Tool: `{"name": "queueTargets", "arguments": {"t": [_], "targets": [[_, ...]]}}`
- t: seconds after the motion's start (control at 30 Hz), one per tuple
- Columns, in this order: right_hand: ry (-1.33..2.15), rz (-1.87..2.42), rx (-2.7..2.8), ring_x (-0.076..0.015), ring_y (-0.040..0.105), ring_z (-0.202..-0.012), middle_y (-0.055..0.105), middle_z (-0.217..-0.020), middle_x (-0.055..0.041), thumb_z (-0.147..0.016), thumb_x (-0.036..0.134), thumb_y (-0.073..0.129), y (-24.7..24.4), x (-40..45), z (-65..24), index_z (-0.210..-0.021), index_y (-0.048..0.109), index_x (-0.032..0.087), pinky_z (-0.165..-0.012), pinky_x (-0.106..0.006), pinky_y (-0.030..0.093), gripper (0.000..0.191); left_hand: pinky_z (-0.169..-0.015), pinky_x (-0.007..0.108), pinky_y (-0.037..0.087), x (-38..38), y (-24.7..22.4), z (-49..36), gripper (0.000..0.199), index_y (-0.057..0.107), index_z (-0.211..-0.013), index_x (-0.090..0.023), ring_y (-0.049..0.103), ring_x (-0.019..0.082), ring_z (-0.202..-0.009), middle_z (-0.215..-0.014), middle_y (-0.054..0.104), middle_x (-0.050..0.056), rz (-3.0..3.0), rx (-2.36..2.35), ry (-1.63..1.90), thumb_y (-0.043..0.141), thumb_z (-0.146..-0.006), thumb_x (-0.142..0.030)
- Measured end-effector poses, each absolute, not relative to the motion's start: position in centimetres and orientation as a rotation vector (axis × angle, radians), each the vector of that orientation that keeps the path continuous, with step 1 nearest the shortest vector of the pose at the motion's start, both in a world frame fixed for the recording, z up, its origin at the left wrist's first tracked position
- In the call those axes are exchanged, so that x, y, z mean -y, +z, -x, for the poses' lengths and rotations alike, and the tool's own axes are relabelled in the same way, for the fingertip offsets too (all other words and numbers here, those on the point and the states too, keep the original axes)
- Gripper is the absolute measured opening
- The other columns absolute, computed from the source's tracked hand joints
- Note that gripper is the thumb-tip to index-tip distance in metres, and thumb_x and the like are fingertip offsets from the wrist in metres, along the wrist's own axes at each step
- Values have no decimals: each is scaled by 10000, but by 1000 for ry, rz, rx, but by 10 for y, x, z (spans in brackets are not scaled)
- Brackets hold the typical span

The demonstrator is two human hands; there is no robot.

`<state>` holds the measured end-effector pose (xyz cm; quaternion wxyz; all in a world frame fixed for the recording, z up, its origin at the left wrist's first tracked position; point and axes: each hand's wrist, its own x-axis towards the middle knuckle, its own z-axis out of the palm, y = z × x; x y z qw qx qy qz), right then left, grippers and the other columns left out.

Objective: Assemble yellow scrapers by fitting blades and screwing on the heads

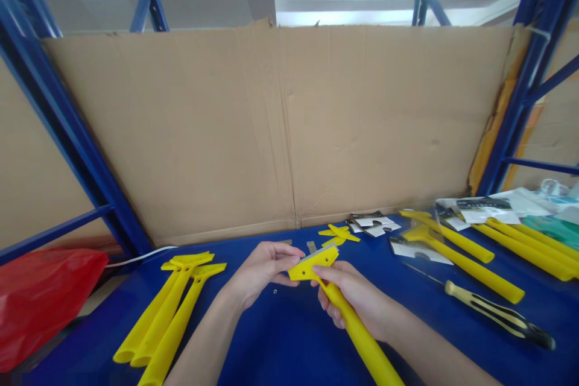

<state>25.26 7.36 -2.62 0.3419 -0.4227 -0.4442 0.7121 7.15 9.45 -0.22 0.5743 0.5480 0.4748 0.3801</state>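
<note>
A yellow scraper [356, 321] is tilted over the blue table, its wide head up and to the left, with a thin grey strip along the head's top edge. My right hand [350, 295] is closed round its neck, just below the head. At the head's left end, my left hand [266, 268] pinches with thumb and fingers near the corner; what lies between those fingertips is too small to make out. Behind the head, a small grey metal piece [312, 247] lies on the table. A tiny ring-like part [275, 291] sits below my left hand.
Several yellow scraper handles [165, 307] lie at the left, beside a red bag [40, 301]. Small yellow pieces [339, 233] and printed cards [373, 223] lie at the back. To the right are more yellow scrapers [479, 268] and a screwdriver [493, 312]. Cardboard [181, 132] stands behind.
</note>
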Motion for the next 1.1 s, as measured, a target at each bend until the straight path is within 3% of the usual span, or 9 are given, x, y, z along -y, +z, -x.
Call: {"name": "queueTargets", "arguments": {"t": [0.43, 0.67, 0.97, 1.1], "targets": [[1903, 1044, 1185, -60, 404, -304, 517, -443, 43, -821, 394, 500, -25, -74, -254, -785, 534, 164, -305, -168, 301, 235, -729, 299, 537, -92, 4, -64, 265, 707, -849, -126, 687, 199, -786, -841, 730, 78, -1324, -1114, 803, 752, -639, -282], [1882, 1146, 1174, -56, 422, -304, 519, -443, 48, -856, 354, 460, -21, -73, -255, -796, 515, 173, -311, -156, 299, 199, -745, 303, 539, -87, 11, -65, 263, 713, -863, -128, 671, 227, -887, -935, 718, 95, -1318, -1091, 790, 740, -643, -269], [1856, 1135, 1138, -50, 402, -297, 518, -436, 50, -827, 288, 482, -22, -73, -253, -772, 506, 175, -302, -151, 297, 127, -709, 296, 538, -91, 6, -69, 341, 697, -881, -118, 690, 204, -786, -855, 734, 93, -1339, -1142, 786, 789, -581, -254], [1859, 1126, 1130, -62, 413, -293, 515, -429, 37, -871, 423, 409, -24, -74, -253, -771, 518, 163, -291, -164, 305, 299, -716, 304, 538, -92, 6, -70, 365, 692, -872, -114, 688, 206, -783, -857, 733, 91, -1327, -1118, 796, 807, -550, -244]]}}
